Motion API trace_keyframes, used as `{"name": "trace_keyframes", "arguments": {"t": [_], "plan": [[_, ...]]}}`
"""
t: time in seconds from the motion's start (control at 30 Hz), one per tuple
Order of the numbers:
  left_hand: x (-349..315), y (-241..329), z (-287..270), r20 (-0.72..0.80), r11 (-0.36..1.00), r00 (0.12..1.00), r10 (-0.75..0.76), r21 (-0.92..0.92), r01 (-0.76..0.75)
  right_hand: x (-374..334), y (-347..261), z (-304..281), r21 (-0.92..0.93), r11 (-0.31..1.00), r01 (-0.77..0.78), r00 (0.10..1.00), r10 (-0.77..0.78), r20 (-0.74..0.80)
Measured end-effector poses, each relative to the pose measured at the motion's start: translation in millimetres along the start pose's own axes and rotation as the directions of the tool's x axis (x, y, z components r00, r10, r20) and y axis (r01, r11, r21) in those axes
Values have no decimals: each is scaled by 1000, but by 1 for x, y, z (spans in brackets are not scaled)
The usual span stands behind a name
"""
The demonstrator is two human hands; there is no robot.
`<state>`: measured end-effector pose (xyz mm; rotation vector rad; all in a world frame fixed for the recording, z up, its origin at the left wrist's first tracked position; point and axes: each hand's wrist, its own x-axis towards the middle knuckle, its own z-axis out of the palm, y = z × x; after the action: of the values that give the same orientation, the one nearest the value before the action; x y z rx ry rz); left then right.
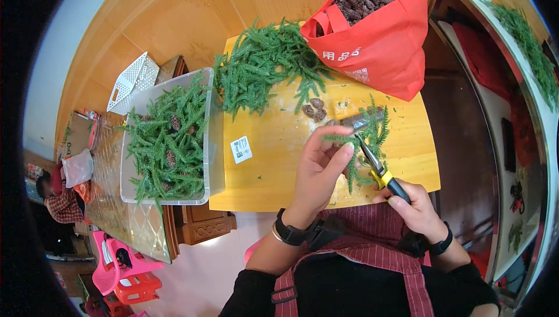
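Over the front of the yellow table [256,189], my left hand [317,171] pinches a green artificial pine sprig [378,130] between thumb and fingers. My right hand [416,212] is wrapped round the handles of long-nose pliers [397,190] with black and yellow grips. Their jaws point up and left, with the tips at the sprig beside my left thumb. Whether the tips grip a wire or stem there is too small to tell. Beyond my left hand lie a few brown pine cones [314,111]. Partly behind the sprig rests a dark grey bar-shaped thing [355,120].
A red bag [384,43] full of pine cones stands at the back right, beside a heap of green sprigs [262,63]. Left of the table, a clear plastic bin [214,159] holds sprigs with cones. Farther left are a white basket [135,81], a glass-topped table and another person [63,205].
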<state>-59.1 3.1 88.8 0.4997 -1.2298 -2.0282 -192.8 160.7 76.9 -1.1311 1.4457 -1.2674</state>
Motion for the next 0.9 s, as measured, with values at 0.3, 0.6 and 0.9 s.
{"name": "trace_keyframes", "arguments": {"t": [0.3, 0.6, 0.9], "plan": [[2, -4, -3, -35, 1000, 999, -8, 24, 9, 1, 0, 3, -270, 959, 86, 990, -112, -85], [1, -7, -4, -97, 999, 995, 3, -32, -6, -2, 3, -1, 39, 999, -20, 999, 19, 33], [-1, -5, -4, -118, 999, 992, 38, -17, -40, -1, 5, -1, -5, 999, 52, 998, -52, 30]]}}
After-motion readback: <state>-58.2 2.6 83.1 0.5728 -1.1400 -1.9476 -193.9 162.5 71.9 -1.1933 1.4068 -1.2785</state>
